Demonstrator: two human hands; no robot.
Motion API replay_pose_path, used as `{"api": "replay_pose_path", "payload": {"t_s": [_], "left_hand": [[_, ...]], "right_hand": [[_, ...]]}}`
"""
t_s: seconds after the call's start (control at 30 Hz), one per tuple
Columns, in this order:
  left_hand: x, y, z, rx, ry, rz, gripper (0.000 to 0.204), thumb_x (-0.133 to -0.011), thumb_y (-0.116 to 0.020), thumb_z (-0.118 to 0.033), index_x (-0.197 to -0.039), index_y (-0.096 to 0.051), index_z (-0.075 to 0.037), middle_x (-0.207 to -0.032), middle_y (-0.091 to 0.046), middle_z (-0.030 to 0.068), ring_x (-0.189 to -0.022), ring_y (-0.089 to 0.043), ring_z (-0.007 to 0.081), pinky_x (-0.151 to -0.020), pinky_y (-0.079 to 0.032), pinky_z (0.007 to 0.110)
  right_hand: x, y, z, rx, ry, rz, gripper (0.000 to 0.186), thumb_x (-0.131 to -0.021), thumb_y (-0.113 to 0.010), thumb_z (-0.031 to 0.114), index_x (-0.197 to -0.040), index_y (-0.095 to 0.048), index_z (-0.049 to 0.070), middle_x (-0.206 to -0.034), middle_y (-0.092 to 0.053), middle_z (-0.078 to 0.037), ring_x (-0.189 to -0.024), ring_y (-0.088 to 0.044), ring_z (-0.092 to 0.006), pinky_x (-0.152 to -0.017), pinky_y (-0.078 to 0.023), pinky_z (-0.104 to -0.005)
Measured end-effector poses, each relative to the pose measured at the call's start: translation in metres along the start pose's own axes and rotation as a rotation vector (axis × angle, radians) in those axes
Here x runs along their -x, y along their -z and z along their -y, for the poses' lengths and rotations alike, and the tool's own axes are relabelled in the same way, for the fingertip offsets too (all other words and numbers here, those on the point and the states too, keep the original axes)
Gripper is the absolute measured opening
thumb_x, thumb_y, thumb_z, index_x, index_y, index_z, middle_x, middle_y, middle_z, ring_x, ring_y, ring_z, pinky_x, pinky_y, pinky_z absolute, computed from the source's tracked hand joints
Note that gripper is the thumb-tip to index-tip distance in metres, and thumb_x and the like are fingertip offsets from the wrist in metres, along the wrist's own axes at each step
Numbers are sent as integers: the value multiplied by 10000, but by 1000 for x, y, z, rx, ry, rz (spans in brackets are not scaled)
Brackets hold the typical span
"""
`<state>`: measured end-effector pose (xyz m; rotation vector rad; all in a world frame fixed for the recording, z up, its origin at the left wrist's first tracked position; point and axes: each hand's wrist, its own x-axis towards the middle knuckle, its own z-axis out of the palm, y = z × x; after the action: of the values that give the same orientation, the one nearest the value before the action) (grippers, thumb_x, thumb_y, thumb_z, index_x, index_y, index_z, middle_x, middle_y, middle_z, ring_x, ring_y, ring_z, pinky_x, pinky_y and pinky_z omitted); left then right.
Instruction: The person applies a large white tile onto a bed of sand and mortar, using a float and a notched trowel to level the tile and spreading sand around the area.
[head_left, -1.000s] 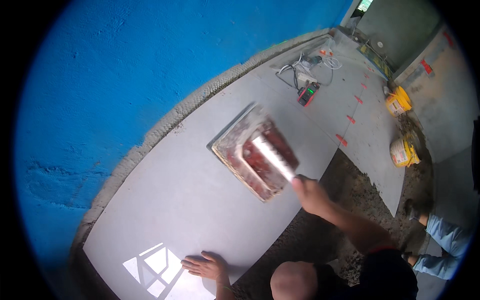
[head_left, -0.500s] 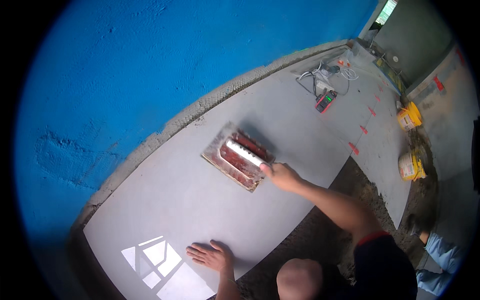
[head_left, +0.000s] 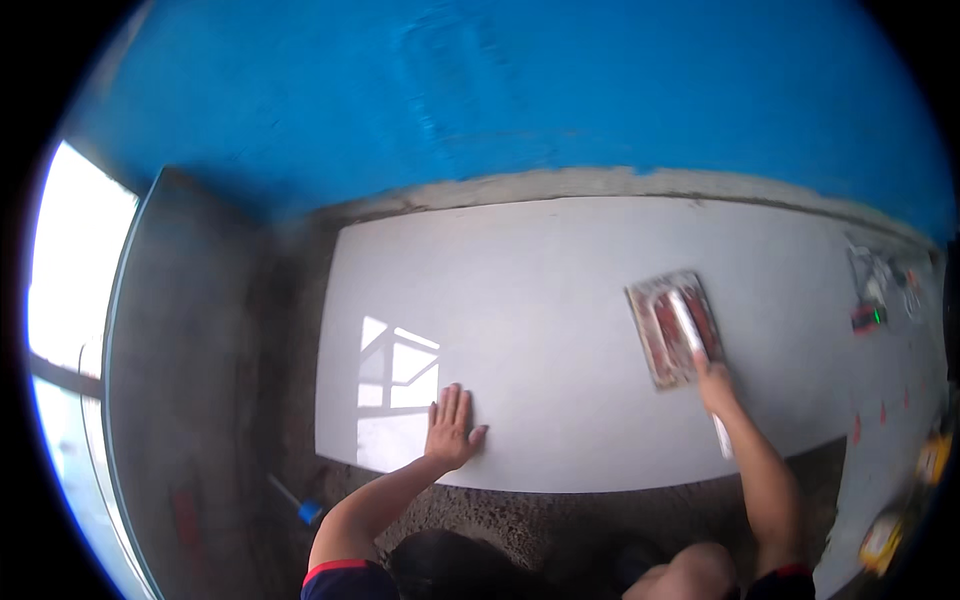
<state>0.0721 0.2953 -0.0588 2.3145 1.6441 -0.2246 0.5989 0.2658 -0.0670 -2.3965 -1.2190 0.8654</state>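
My right hand (head_left: 714, 386) is closed round the long silver handle of a flat rectangular tool (head_left: 662, 340) with a reddish, mortar-smeared top. The tool is over the right half of a large, glossy pale tile (head_left: 540, 300); whether its plate touches the tile I cannot tell. At the tile's near edge, left of centre, my left hand (head_left: 454, 432) lies flat with its fingers stretched away from me, beside a bright window reflection. It holds nothing. My knee shows between my arms at the bottom.
A blue wall (head_left: 560, 90) rises behind the tile. At right are cables and a small device (head_left: 868, 318) with a green light, red clips (head_left: 857, 428) along a tile joint, and yellow buckets (head_left: 880, 543). Rough mortar (head_left: 560, 515) borders the near side. A blue-headed tool (head_left: 309, 512) lies at left.
My view has swung left, bringing the bright opening at the left into sight. The right hand still grips the tool, now turned more upright in the picture. The left hand stays flat on the tile.
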Motion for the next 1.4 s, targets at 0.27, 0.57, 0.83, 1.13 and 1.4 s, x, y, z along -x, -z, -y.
{"api": "replay_pose_path", "payload": {"t_s": [0.27, 0.57, 0.83, 1.13, 1.4], "left_hand": [[73, -56, 45, 100, 566, -392, 801, -927, -476, -484, -1517, -254, 11, -1595, -173, 246, -1494, -94, 406, -1187, -74, 569], [79, -49, 49, 218, 547, -445, 701, -872, -561, -422, -1414, -447, 8, -1322, -545, 248, -1343, -400, 410, -1184, -140, 539], [80, -53, 51, 192, 555, -485, 699, -903, -571, -441, -1440, -443, -12, -1562, -340, 159, -1472, -213, 398, -1177, -136, 572], [78, -57, 56, 202, 535, -523, 677, -896, -585, -451, -1408, -493, -17, -1539, -392, 138, -1458, -260, 391, -1173, -149, 573], [80, -56, 47, 233, 588, -524, 635, -892, -602, -445, -1366, -550, -26, -1499, -453, 136, -1437, -308, 400, -1161, -166, 594]], "right_hand": [[70, -47, 184, 89, 228, 363, 761, -993, -319, 639, -943, -642, -48, -758, -651, -190, -788, -658, -335, -763, -485, -473], [170, -43, 402, -85, 1272, 396, 391, -932, -640, 400, -878, -578, 18, -582, -594, -158, -566, -632, -389, -535, -504, -434], [27, -80, 263, 153, 116, 264, 752, -976, -379, 643, -1227, -616, -25, -948, -693, -223, -655, -656, -286, -488, -511, -403], [157, -68, 498, -36, 1181, 505, 653, -974, -470, 590, -764, -597, -15, -611, -612, -226, -579, -641, -381, -567, -506, -444], [12, -100, 266, 264, 267, 365, 781, -984, -348, 649, -1188, -615, -56, -915, -683, -198, -657, -667, -317, -615, -530, -434]]}}
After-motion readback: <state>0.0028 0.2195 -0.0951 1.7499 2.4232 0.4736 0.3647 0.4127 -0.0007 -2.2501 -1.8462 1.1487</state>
